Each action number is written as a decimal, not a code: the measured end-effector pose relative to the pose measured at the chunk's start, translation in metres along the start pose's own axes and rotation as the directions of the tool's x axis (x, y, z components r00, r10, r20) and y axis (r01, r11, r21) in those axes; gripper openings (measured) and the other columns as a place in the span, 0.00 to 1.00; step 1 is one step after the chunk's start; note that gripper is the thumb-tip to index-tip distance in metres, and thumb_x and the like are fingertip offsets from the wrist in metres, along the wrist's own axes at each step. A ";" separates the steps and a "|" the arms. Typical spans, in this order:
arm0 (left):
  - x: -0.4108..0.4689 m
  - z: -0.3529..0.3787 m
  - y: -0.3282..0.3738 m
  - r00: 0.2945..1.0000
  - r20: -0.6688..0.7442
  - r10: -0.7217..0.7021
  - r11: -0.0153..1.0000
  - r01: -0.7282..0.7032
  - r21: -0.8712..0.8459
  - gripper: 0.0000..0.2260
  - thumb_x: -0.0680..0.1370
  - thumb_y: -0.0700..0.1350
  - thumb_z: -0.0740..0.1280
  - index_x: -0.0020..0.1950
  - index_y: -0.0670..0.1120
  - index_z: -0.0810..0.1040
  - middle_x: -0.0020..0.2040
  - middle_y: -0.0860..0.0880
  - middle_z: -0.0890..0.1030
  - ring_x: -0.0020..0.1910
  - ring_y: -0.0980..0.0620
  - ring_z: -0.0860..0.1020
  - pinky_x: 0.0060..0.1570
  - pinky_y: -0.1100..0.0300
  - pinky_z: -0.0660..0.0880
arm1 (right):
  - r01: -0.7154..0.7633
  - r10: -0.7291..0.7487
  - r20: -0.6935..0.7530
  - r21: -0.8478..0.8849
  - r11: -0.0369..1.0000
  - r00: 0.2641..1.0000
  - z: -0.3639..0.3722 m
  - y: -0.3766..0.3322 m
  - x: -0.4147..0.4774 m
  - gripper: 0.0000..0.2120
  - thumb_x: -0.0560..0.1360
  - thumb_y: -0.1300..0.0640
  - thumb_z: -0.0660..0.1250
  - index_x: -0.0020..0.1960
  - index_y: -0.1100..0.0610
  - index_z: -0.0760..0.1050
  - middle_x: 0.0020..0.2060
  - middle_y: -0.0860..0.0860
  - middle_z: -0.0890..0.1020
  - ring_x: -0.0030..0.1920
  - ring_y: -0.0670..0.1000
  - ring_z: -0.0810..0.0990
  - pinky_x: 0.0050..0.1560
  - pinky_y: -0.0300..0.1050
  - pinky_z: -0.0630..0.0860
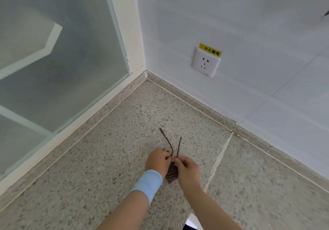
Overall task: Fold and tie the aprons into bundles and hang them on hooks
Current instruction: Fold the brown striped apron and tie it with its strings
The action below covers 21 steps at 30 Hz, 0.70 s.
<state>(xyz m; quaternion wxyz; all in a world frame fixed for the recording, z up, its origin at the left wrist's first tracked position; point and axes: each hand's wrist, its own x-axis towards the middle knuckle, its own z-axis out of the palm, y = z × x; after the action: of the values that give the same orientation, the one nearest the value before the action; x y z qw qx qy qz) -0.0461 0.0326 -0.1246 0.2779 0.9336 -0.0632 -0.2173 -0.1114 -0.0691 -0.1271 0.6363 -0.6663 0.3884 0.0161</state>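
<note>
While the left hand [157, 161] and right hand [187, 171] pinch the strings [167, 140], the apron bundle [171, 173] looks folded, mid-tying, not hung yet.

From my feed I see a speckled stone counter [106, 158] running into a corner. A pale filled seam [219, 156] crosses it on the right. On the white tiled wall [249, 24] behind sits a white power socket [205, 63], with a yellow warning sticker [210, 50] along its top edge. On the left stands a frosted glass pane [62, 60] in a white frame [124, 24], whose paint is chipped near the bottom corner.
</note>
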 end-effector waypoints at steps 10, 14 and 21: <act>0.004 -0.003 -0.012 0.978 0.124 0.167 0.973 -0.184 0.141 0.11 0.80 0.51 0.63 0.51 0.52 0.85 0.47 0.52 0.83 0.44 0.52 0.80 0.43 0.58 0.76 | 0.574 -0.367 0.467 -0.455 0.681 0.805 -0.022 -0.003 0.036 0.06 0.81 0.59 0.64 0.51 0.52 0.80 0.42 0.47 0.82 0.42 0.47 0.80 0.46 0.44 0.78; -0.011 -0.002 -0.026 0.961 -0.117 0.250 0.961 -0.232 0.152 0.10 0.80 0.52 0.64 0.54 0.56 0.85 0.47 0.55 0.83 0.45 0.54 0.79 0.40 0.59 0.76 | 0.460 -0.313 0.366 -0.442 0.770 0.876 -0.013 -0.004 0.031 0.08 0.82 0.59 0.63 0.46 0.52 0.78 0.32 0.45 0.78 0.32 0.42 0.74 0.34 0.35 0.70; -0.021 -0.002 -0.039 0.949 -0.180 0.260 0.965 -0.259 0.032 0.16 0.80 0.45 0.64 0.68 0.50 0.75 0.51 0.52 0.83 0.48 0.52 0.80 0.48 0.56 0.79 | -0.093 0.138 0.195 -0.224 0.970 0.971 0.009 -0.020 0.020 0.08 0.73 0.56 0.75 0.35 0.55 0.85 0.25 0.50 0.81 0.28 0.45 0.77 0.30 0.38 0.73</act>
<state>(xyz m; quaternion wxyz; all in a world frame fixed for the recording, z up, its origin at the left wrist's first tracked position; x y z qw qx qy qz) -0.0646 0.0709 -0.1367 0.3049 0.9342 -0.1605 -0.0923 -0.0826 -0.0738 -0.1219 0.5965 -0.7015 0.3535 0.1647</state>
